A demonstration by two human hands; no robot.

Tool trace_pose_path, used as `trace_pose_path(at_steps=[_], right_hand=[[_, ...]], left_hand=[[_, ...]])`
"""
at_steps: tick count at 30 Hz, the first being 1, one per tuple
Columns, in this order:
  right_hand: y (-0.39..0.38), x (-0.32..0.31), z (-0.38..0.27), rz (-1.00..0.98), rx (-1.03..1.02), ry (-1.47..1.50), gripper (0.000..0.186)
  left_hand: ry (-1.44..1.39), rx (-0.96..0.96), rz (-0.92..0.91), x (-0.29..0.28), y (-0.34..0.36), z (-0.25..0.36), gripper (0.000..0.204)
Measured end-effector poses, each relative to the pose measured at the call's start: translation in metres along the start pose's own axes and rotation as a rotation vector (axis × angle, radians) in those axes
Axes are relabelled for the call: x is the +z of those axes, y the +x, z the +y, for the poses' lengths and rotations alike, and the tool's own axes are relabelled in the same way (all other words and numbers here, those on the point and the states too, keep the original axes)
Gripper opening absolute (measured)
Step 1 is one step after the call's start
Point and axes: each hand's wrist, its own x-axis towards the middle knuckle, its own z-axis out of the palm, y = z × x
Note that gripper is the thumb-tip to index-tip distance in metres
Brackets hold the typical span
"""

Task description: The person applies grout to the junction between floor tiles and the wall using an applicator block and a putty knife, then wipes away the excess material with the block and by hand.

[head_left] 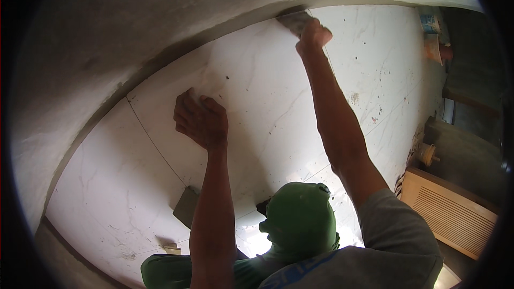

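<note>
My right hand [315,36] reaches far forward, wrapped round a flat-bladed scraper [295,21]. The wide dark blade lies where the white marble-patterned tiles [273,85] meet the grey plastered wall [160,16]. The hand hides the handle. Farther left, my left hand [202,118] is over the tiles with its fingers bent and apart; I make out nothing held in it. Beside my left forearm lies a dark grey flat piece [186,206], partly hidden by the arm.
Rounded green cloth [300,214] shows between my arms. At the right stand a blue-and-white container [429,23], an orange container [432,48], a yellowish tub [427,153] and a slatted wooden panel [450,211]. Dark crumbs [375,118] dot the tiles. A small beige piece [171,248] lies lower left.
</note>
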Motion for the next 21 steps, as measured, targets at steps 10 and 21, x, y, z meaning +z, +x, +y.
trace_pose_path(at_steps=[10,21], right_hand=[[-0.053,0.027,0.011,-0.010,-0.049,0.108,0.022],[-0.047,0.040,0.034,-0.029,-0.037,-0.088,0.027]], left_hand=[[0.016,-0.013,-0.012,-0.001,0.003,-0.008,0.043],[-0.049,0.002,0.023,0.000,0.000,0.008,0.040]])
